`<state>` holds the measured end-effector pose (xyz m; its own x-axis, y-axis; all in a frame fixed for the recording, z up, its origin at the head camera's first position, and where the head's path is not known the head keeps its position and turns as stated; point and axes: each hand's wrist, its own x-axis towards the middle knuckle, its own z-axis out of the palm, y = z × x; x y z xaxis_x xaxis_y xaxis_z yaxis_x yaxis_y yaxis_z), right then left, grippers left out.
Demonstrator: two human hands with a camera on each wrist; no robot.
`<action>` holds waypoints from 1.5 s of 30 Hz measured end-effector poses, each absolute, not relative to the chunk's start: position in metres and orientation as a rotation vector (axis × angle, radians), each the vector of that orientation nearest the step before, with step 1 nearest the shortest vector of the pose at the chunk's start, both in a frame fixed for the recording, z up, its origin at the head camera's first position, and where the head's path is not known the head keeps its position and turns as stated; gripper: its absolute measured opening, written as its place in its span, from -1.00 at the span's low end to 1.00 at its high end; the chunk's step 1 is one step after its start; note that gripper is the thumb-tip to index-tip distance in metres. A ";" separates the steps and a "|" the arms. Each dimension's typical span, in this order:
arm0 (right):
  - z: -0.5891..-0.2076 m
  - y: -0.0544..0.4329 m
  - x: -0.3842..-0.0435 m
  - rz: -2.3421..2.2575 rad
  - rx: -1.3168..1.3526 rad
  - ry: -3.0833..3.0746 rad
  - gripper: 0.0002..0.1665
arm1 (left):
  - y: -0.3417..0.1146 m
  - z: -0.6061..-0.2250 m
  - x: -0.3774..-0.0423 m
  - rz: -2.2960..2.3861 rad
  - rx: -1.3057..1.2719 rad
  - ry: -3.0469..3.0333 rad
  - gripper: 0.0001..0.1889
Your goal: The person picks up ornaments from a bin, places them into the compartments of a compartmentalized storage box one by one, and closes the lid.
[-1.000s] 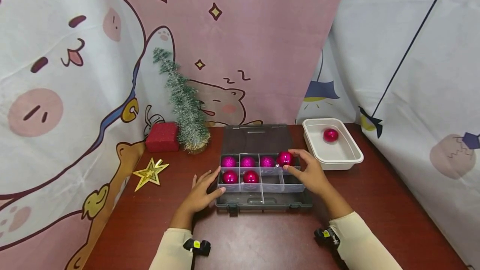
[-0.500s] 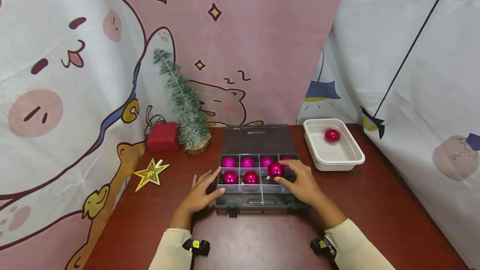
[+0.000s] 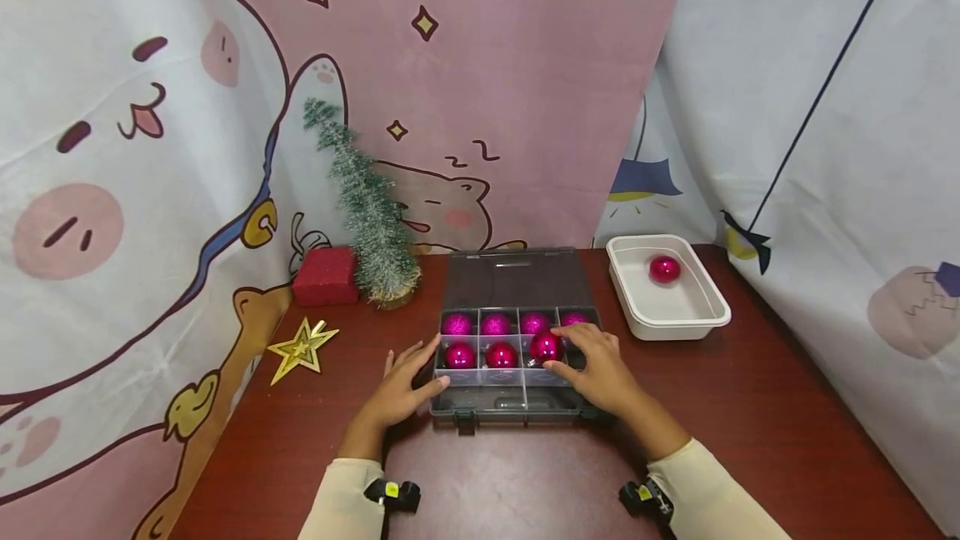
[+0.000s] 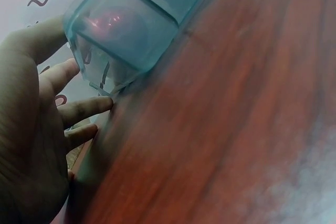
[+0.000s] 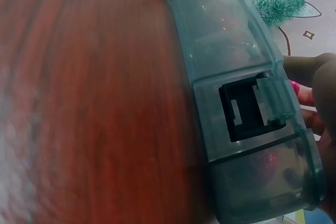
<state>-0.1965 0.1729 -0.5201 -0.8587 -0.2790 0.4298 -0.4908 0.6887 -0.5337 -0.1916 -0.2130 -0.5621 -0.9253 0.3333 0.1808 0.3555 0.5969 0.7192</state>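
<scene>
Bauble pinched by right hand at the case, toward three o'clock; left hand, spread, touches its nine-o'clock edge.

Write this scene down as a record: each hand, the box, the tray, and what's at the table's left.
Left hand: touching the left side of the divided box
Right hand: pinching a shiny magenta ball at the middle row's third compartment from the left
Lid: open
Back row: four magenta balls, the rightmost partly hidden by the right hand
Middle row: two shiny magenta balls in the leftmost compartments
White tray: right of the box, holding another magenta ball
Table, left: gold star, red block, green tinsel tree
</scene>
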 end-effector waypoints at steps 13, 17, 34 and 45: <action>-0.520 0.172 -0.197 0.935 0.612 -2.642 -0.32 | -0.218 -0.575 -0.199 -1.278 -0.632 -2.741 -0.18; -0.518 0.172 -0.197 0.945 0.612 -2.645 -0.32 | -0.216 -0.568 -0.197 -1.289 -0.610 -2.762 -0.17; -0.520 0.173 -0.196 0.935 0.620 -2.642 -0.34 | -0.218 -0.584 -0.196 -1.253 -0.637 -2.712 -0.18; -0.512 0.185 -0.202 0.940 0.576 -2.584 -0.37 | -0.212 -0.568 -0.187 -1.307 -0.624 -2.681 -0.18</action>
<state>-0.2022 0.1849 -0.5117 -0.8636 -0.2574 0.4334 -0.4758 0.7004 -0.5321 -0.1865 -0.2124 -0.5676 -0.9117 0.3194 0.2583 0.4002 0.5493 0.7335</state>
